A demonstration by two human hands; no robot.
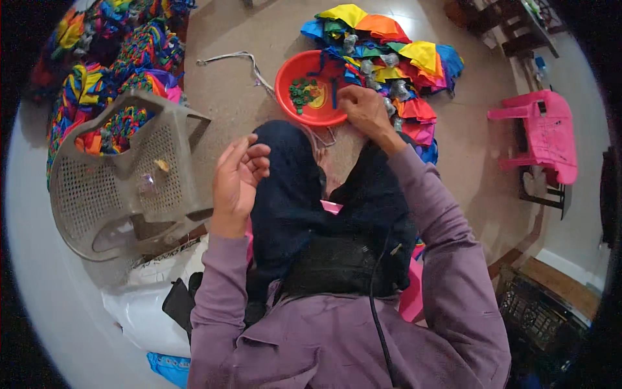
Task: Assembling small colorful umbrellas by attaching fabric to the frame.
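My right hand [366, 111] is over the right rim of a red bowl [282, 91], its fingers curled together. Whatever the fingertips hold, if anything, is too small or hidden to make out. A dark blue strip [334, 94] shows beside them in the bowl. Several small green pieces [302, 94] lie at the bowl's left, next to a yellow patch on its bottom. My left hand [241, 176] is raised beside my left knee, palm turned inward, fingers loosely bent and apart, with nothing visible in it.
Rainbow-coloured fabric bundles [421, 58] with grey wrapped parts lie right of the bowl. More colourful bundles [146, 55] are heaped at far left, behind a grey plastic chair [84, 188]. A whitish cord [243, 56] lies on the floor. A pink stool [547, 133] is at right.
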